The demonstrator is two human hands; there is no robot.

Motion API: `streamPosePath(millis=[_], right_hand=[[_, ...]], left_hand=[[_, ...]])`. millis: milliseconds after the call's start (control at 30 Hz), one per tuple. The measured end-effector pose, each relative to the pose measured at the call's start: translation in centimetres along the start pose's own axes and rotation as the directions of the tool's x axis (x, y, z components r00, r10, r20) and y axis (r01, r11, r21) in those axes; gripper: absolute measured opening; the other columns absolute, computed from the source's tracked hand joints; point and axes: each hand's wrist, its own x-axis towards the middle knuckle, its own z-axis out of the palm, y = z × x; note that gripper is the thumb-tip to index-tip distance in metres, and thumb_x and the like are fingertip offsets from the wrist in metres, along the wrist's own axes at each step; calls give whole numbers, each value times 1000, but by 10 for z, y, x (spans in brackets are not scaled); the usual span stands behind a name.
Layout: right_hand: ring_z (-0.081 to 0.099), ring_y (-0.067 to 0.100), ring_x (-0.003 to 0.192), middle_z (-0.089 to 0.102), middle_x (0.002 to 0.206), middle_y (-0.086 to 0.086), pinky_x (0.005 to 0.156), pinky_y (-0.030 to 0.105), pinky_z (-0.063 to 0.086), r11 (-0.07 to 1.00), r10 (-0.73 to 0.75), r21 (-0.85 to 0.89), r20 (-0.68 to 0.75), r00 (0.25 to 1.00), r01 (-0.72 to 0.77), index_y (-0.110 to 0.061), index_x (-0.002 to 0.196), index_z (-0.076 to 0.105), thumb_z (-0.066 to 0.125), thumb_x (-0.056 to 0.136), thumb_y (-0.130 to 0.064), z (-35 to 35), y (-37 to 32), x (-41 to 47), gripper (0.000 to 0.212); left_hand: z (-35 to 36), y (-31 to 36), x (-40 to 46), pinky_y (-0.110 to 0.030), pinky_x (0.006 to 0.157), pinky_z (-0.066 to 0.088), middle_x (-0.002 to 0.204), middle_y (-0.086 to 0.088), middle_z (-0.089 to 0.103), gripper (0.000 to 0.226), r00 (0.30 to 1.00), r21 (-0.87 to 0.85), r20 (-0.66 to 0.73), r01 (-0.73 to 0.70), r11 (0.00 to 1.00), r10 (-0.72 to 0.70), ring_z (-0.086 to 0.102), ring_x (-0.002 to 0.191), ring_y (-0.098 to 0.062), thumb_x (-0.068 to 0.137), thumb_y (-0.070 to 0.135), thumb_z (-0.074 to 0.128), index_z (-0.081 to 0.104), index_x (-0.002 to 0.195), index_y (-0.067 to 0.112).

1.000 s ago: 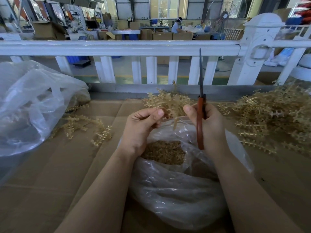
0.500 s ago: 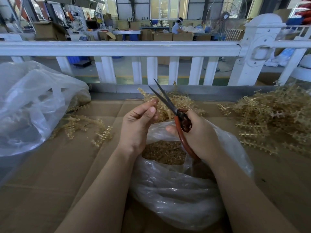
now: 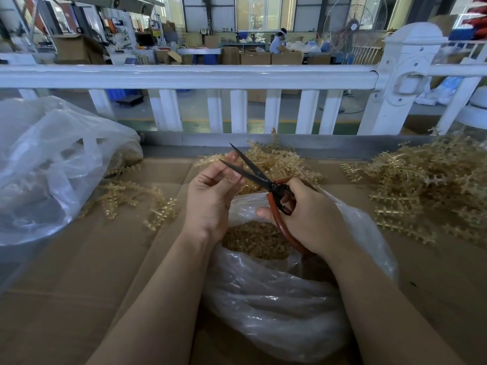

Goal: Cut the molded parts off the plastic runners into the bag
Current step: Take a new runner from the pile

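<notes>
My right hand grips red-handled scissors over the open clear bag. Their dark blades are spread and point up-left toward my left hand. My left hand's fingers curl around a pale amber plastic runner that sticks out behind them; the blade tips reach its fingertips. Cut amber parts fill the bag's bottom, below both hands.
A big heap of amber runners lies at the right, a few loose ones at the left. A large crumpled clear bag sits far left. Cardboard covers the table; a white railing runs along the back.
The scissors swung from upright and closed to tilted left with blades spread. They now reach my left hand's fingertips. My left hand lifted slightly toward the blades.
</notes>
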Motion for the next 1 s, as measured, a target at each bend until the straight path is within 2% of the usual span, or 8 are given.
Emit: streamPosePath(millis=[133,267,367,567,767,1000], right_hand=[[48,-12,72,53,77,-26,56,10,30,1000,-8,-22,-11,1000,7,-41,95,48,46,63,-95,-1,0,1,63],[43,-15,68,47,75,-33,57,8,28,998,-7,-66,-27,1000,5,-42,100,50,48,65,-94,-1,-1,2,63],[46,-7,68,44,74,-32,59,8,29,995,-11,-97,-40,999,7,-37,101,55,48,66,-92,-2,-1,2,66],[44,-6,66,41,71,-33,58,7,28,993,-12,-120,-59,998,5,-33,103,61,45,65,-94,-4,-3,2,73],[50,-3,69,53,77,-27,57,6,26,988,-33,-153,-81,996,20,-33,98,61,43,67,-94,-5,-2,1,71],[46,-8,62,59,78,-24,56,6,27,991,-42,-133,-99,994,29,-30,94,63,42,67,-95,-4,0,0,73]], left_hand=[[1,0,1,-22,76,57,79,-2,73,20,1000,4,-3,-6,1000,6,68,77,-12,74,-2,66,68,93,3],[0,-1,1,-23,76,57,80,-4,74,21,1000,5,-13,-9,1000,9,69,77,-14,72,-1,67,68,92,2],[0,0,2,-23,76,57,81,-4,74,23,1000,3,-28,-7,1000,7,68,77,-14,71,0,68,68,93,2],[2,0,1,-21,70,56,73,0,72,16,999,-3,-47,-14,1000,14,66,69,-10,68,-3,69,72,80,8],[1,0,2,-19,68,54,73,2,72,18,998,13,-57,-15,1000,16,65,69,-8,69,0,71,68,85,5],[0,1,2,-19,64,53,72,1,71,15,999,8,-54,-8,1000,9,63,66,-8,69,-1,72,68,81,8]])
